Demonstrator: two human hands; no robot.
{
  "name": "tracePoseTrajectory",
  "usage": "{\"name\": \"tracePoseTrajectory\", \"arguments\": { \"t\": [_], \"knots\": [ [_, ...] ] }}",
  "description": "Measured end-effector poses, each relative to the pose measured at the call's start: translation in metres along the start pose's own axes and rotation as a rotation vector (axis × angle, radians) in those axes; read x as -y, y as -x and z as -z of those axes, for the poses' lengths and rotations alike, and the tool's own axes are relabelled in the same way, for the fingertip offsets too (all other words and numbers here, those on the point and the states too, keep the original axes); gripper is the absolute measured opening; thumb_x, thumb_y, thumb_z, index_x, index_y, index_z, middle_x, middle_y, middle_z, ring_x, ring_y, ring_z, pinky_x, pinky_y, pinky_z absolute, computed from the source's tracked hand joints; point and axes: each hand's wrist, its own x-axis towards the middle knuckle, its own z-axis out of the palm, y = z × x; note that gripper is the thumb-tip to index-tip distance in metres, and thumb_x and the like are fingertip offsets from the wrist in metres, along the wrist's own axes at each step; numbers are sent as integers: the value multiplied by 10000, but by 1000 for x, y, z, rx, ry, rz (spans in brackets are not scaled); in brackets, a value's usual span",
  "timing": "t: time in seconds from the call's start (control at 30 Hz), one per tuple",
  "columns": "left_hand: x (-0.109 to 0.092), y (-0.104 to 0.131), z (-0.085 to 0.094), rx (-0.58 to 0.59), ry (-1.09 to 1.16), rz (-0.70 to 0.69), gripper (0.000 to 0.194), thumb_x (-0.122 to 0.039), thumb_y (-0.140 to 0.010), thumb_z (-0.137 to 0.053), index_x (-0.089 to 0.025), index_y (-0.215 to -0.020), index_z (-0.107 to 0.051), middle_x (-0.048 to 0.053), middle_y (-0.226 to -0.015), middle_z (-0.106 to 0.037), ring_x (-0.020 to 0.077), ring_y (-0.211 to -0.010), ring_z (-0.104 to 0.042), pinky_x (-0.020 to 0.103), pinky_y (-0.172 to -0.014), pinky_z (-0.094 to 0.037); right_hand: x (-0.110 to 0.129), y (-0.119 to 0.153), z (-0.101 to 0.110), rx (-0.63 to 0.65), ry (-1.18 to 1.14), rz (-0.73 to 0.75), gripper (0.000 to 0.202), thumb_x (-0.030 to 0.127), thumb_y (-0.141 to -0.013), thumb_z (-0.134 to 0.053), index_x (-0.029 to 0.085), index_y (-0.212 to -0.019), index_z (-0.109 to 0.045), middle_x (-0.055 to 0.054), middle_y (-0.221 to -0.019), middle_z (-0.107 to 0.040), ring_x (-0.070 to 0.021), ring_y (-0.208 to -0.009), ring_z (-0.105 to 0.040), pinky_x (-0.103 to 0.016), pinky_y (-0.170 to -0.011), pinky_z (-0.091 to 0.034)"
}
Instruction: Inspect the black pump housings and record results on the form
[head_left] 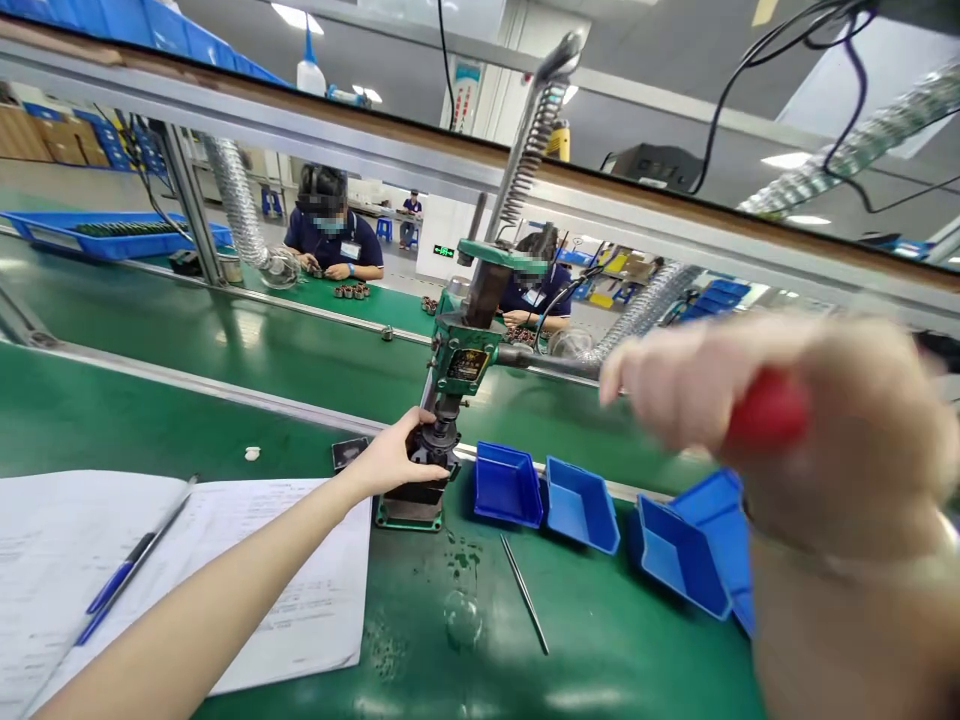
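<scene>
A green hand-lever press [465,350] stands on the bench, a coiled spring at its top. My left hand [397,460] reaches to its base, thumb and fingers closed around a dark round part [436,440] under the ram; its exact kind is unclear. My right hand [840,430], blurred and close to the camera, is wrapped round the red knob [771,410] of the press lever [551,360]. The lever points right from the press body, its outer stretch hidden by the hand.
Blue bins [508,485] stand right of the press, and a thin metal rod [525,595] lies before them. Open papers [300,580] with pens [124,575] are at left. A metal frame rail crosses overhead. Two co-workers [334,235] sit opposite.
</scene>
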Motion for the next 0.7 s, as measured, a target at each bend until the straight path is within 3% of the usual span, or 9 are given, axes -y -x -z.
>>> {"name": "tracePoseTrajectory", "arguments": {
  "t": [0.03,0.07,0.13,0.2,0.3,0.53,0.7],
  "knots": [
    [2,-1,0,5,5,0,675,-420,-605,-846,-238,-1132,-466,56,-1102,-668,255,-1029,-657,387,-928,-507,5,23,-9,243,119,-45,453,377,-980,-504,236,-551,-478,15,-478,-448,-154,-494,-467,-396,-696,-532],
    [5,-2,0,9,10,0,681,-417,-600,-851,-238,-1131,-464,54,-1100,-668,258,-1037,-655,392,-937,-504,5,44,-20,404,246,-50,436,289,-962,-534,229,-535,-469,17,-468,-430,-155,-509,-445,-389,-702,-512],
    [8,-3,0,15,22,-1,689,-417,-593,-856,-239,-1126,-457,54,-1113,-660,260,-1055,-648,400,-953,-499,-6,75,-45,519,481,-21,372,173,-913,-554,216,-549,-494,9,-485,-454,-163,-568,-436,-399,-754,-477],
    [8,-4,-1,22,37,-3,692,-417,-594,-855,-238,-1123,-446,55,-1127,-650,257,-1062,-646,403,-964,-496,-24,93,-67,502,645,22,344,149,-894,-542,203,-555,-512,-2,-499,-477,-165,-591,-410,-408,-768,-452],
    [7,-3,-1,41,63,1,683,-415,-615,-842,-234,-1126,-426,53,-1115,-651,246,-1037,-655,404,-959,-504,-47,102,-86,457,713,79,356,165,-886,-540,194,-533,-509,-1,-482,-459,-158,-578,-359,-391,-724,-438],
    [4,-3,0,50,96,10,685,-401,-610,-845,-228,-1114,-414,48,-1109,-639,234,-1037,-649,412,-977,-497,-77,115,-113,195,806,153,407,95,-875,-528,196,-486,-469,5,-469,-412,-152,-572,-326,-361,-702,-442],
    [1,-3,2,45,78,10,690,-432,-609,-837,-219,-1103,-404,59,-1116,-635,232,-1042,-646,406,-972,-501,-83,119,-119,168,802,177,412,104,-876,-533,209,-489,-441,17,-471,-391,-151,-571,-320,-363,-737,-454]
  ]
}}
